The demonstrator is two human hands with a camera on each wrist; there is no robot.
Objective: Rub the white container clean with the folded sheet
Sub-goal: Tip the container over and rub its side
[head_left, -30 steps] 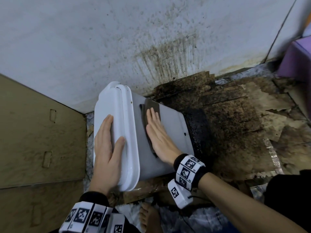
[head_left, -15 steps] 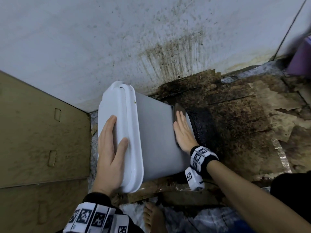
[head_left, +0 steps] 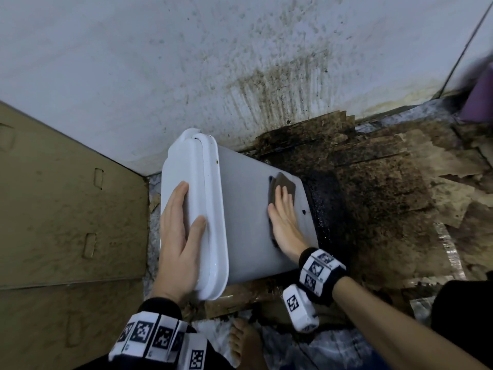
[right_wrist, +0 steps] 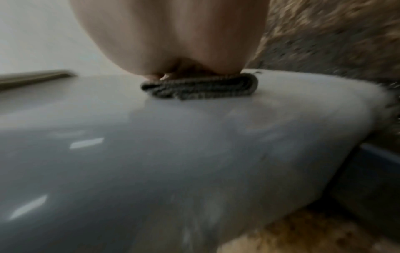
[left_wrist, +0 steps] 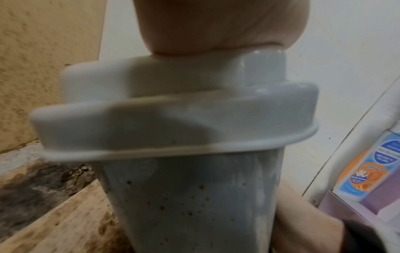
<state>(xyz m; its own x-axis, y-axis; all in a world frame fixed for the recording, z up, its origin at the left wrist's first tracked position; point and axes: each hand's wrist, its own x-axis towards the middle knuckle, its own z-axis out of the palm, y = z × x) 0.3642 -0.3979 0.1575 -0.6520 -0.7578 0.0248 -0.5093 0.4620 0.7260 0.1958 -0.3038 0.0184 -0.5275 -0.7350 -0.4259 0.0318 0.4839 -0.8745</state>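
the white container (head_left: 248,209) is lying on its side on the stained floor (head_left: 386,209), its lidded end pointing left toward the cardboard sheet (head_left: 66,196) and its far corner sitting close to the spattered wall (head_left: 240,62). the left hand (head_left: 178,236) is resting flat on the lid (head_left: 192,188), fingers straight and slightly spread, thumb lying along the lid's raised rim. the right hand (head_left: 284,220) is pressing palm-down on the upturned side, fingers straight and together over the dark folded sheet (head_left: 282,186), which is lying near the container's base end. grey wall is showing bare between sheet and lid. a bare foot (head_left: 244,340) is standing just below the container.
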